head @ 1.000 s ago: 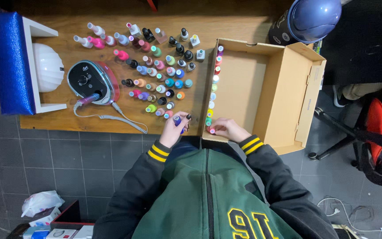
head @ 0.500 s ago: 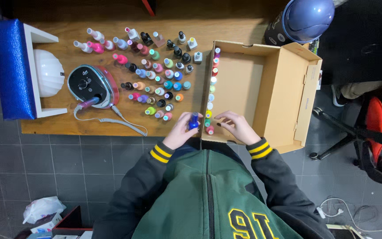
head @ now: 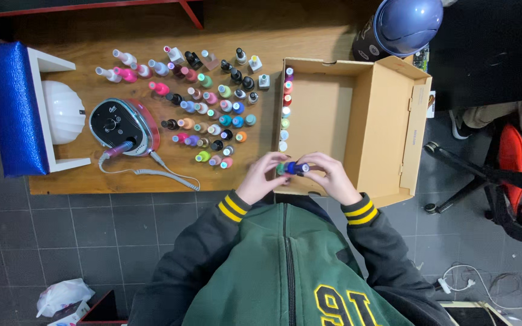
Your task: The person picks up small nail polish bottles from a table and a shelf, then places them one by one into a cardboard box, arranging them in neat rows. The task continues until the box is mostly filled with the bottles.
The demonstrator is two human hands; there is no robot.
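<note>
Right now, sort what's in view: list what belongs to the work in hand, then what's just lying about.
In use: left hand, right hand, blue bottle, box, row in the box, bottles on the table.

Lying about: nail drill, white lamp, blue helmet, chair.

A second ago the left hand (head: 261, 176) was picking among the bottles at the table's front edge. Now it has swung toward three o'clock to meet the right hand (head: 331, 176), and both pinch a blue bottle (head: 292, 168) over the cardboard box (head: 388, 121) corner.
</note>
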